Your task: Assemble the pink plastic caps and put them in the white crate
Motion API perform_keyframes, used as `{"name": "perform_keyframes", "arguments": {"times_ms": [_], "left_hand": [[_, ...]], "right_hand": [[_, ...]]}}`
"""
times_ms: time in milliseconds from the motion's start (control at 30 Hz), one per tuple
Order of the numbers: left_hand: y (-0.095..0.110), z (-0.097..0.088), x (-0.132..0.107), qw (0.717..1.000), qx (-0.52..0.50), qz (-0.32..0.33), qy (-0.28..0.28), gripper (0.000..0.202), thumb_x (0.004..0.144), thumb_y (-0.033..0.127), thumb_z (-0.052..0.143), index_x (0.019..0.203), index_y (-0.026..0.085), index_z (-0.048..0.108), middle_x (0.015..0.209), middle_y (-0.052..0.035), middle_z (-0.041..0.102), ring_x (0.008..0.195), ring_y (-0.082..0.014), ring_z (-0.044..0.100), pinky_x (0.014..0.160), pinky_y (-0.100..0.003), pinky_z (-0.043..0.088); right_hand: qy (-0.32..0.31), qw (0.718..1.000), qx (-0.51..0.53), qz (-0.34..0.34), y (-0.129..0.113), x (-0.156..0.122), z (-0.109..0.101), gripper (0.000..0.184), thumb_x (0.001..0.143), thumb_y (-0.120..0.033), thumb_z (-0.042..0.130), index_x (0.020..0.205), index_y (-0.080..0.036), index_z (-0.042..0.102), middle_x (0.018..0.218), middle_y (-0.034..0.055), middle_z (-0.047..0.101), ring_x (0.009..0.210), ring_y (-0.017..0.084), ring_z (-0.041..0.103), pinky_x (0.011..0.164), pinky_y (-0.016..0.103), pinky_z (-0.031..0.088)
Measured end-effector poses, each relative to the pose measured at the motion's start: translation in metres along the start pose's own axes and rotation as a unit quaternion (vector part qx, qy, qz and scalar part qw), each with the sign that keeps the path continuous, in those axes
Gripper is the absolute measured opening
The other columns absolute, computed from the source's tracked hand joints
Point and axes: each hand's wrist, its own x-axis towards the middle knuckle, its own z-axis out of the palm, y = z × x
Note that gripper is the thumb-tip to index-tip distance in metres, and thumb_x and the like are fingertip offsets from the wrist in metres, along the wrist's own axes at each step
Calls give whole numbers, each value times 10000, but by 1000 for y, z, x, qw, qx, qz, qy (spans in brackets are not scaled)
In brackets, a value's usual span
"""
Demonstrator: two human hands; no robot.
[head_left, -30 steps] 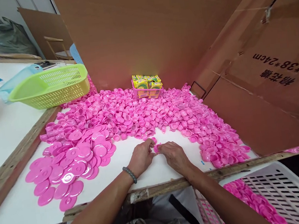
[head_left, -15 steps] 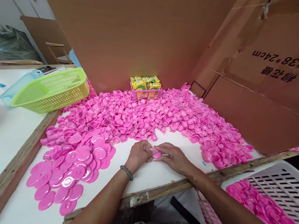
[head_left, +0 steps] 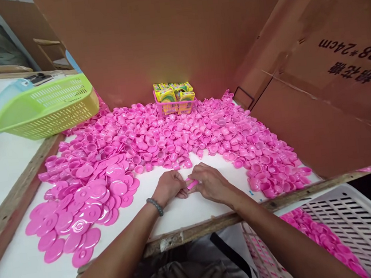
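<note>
Left hand [head_left: 170, 187] and right hand [head_left: 211, 184] pinch pink piece [head_left: 192, 184] mid-frame, handling seemingly unfinished. Plenty left: loose cups [head_left: 174, 133] across centre, plates [head_left: 79, 209] lower left.

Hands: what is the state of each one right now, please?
Left hand: closed, holding a pink piece.
Right hand: closed, holding the same pink piece.

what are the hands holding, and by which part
A small pink piece, pinched between the left hand and right hand; which part of it they grip cannot be told.
</note>
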Motion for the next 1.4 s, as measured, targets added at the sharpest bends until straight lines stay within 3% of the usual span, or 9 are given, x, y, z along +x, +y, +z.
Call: {"name": "perform_keyframes", "arguments": {"times_ms": [100, 300, 433, 500, 733, 1033, 1233, 1400], "left_hand": [[-4, 0, 1, 1000, 1, 17, 3, 257, 620, 229, 694, 650, 142, 454, 480, -8, 608, 454, -143, 606, 458, -247, 510], [-11, 3, 6, 995, 0, 96, 0, 256, 597, 254, 706, 664, 150, 482, 449, 43, 546, 378, -102, 533, 371, -197, 440], [-8, 3, 3, 993, -1, 117, -26, 204, 605, 220, 692, 657, 131, 516, 470, 40, 542, 381, -68, 503, 381, -168, 407], [-6, 3, 0, 993, -13, 106, -42, 209, 590, 198, 701, 667, 125, 521, 474, 43, 542, 384, -60, 495, 399, -169, 411], [-6, 3, -5, 998, -45, 39, -31, 295, 540, 163, 739, 663, 143, 471, 476, 48, 548, 432, -106, 559, 462, -228, 481], [-11, 4, -1, 998, 13, 55, -40, 298, 565, 256, 729, 644, 153, 461, 453, 40, 547, 407, -120, 547, 432, -247, 481], [-11, 3, -8, 991, -17, 112, -66, 315, 527, 225, 750, 664, 136, 480, 477, 48, 542, 412, -74, 522, 420, -178, 433], [-11, 4, -6, 994, -35, 71, -71, 377, 483, 248, 778, 668, 133, 469, 495, 27, 567, 465, -114, 585, 468, -210, 477]], "right_hand": [[6, 999, -35, 34, -10, -4, 0, 118, 769, -264, 594, 703, -168, 580, 717, 32, 532, 730, 162, 469, 628, 266, 355], [88, 983, -29, 159, -25, -25, 14, 250, 760, -403, 587, 800, -158, 563, 765, 52, 547, 749, 187, 484, 663, 297, 384], [67, 986, 84, 127, -21, -31, 10, 249, 794, -335, 566, 1010, -211, 586, 889, 42, 561, 812, 164, 509, 687, 272, 404], [42, 987, 109, 111, -17, -31, 7, 213, 805, -314, 557, 999, -242, 609, 852, 23, 563, 767, 145, 511, 658, 254, 400], [54, 992, 48, 101, -12, -27, 9, 198, 737, -371, 629, 821, -192, 625, 726, 19, 547, 717, 157, 478, 630, 261, 370], [52, 991, -26, 118, -26, -32, 11, 147, 811, -304, 527, 823, -162, 564, 781, 56, 543, 763, 186, 467, 676, 297, 366], [97, 975, 85, 179, -25, -38, 18, 174, 802, -334, 540, 872, -188, 606, 760, 30, 554, 731, 163, 487, 650, 276, 381], [58, 939, 261, 215, -13, -38, 15, 236, 768, -367, 577, 915, -196, 644, 721, 0, 581, 666, 132, 514, 614, 242, 395]]}}
